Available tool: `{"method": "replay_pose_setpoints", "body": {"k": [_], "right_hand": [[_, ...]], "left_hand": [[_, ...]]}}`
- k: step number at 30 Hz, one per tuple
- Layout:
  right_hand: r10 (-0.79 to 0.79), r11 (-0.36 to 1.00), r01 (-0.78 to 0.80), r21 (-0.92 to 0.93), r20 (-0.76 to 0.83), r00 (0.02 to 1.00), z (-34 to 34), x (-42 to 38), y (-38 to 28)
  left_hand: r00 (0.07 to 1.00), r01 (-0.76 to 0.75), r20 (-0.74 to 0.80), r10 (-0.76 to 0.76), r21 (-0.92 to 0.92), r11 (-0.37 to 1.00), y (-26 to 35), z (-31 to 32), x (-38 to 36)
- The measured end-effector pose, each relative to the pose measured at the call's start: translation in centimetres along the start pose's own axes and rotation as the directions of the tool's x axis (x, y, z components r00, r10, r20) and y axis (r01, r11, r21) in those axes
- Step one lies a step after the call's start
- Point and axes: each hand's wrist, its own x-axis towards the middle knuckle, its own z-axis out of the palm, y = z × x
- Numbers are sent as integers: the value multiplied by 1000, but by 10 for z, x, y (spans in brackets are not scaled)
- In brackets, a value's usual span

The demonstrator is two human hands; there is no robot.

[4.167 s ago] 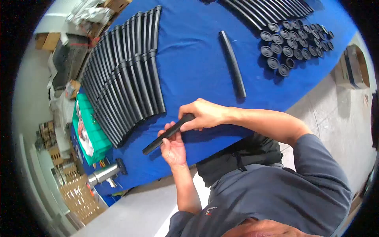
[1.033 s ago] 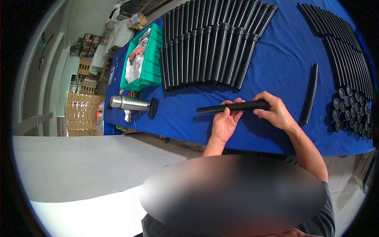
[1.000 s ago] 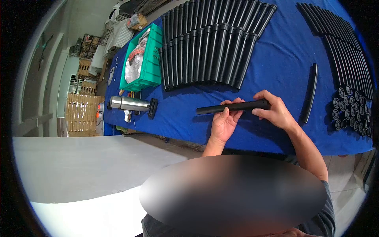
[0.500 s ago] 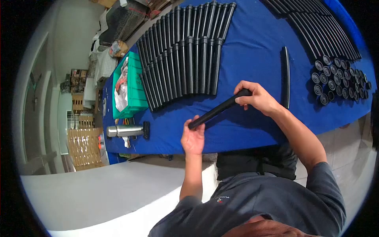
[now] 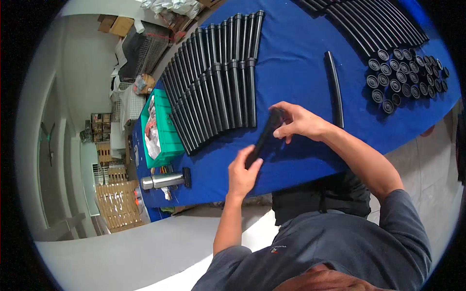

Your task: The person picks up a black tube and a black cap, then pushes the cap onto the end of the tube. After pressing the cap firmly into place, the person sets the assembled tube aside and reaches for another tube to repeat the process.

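Observation:
A black tube (image 5: 264,136) is held slantwise between both hands above the blue-covered table. My left hand (image 5: 242,174) is closed round its lower end, with the thumb along the side. At the upper end, where the tube looks wider, my right hand (image 5: 301,121) grips it between thumb and fingers. Motion blur hides the detail of that end. Another black tube (image 5: 335,89) lies alone on the cloth beyond my right hand. Left of my hands, finished-looking black tubes with wider collars (image 5: 233,92) lie side by side in two overlapping rows.
Round black caps (image 5: 395,86) cluster at the right on the blue tablecloth (image 5: 296,63), below a row of plain black tubes (image 5: 369,24). A green crate (image 5: 171,140) with plastic bags stands at the left edge. Near it lies a silver cylindrical tool or flask (image 5: 162,181).
The held tube has swung to a steeper slant. My left hand has turned from an open palm under its end to a grip round it. The whole view has shifted slightly.

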Motion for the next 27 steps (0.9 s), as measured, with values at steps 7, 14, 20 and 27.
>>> {"method": "replay_pose_setpoints", "body": {"k": [7, 14, 20, 27], "right_hand": [[107, 981, -56, -187, 272, 957, -1, 7, 20], [61, 969, 10, -247, 281, 958, -2, 8, 23], [1, 960, 72, -269, 262, 965, -3, 10, 28], [39, 957, 50, -286, 295, 955, 2, 12, 24]], "left_hand": [[959, -175, -224, 172, 9, 985, 24, -11, 154], [908, -363, -50, 415, 398, 842, 48, 68, 325], [964, -192, -65, 257, 495, 848, 46, 114, 385], [970, -146, -69, 233, 601, 786, 45, 125, 397]]}}
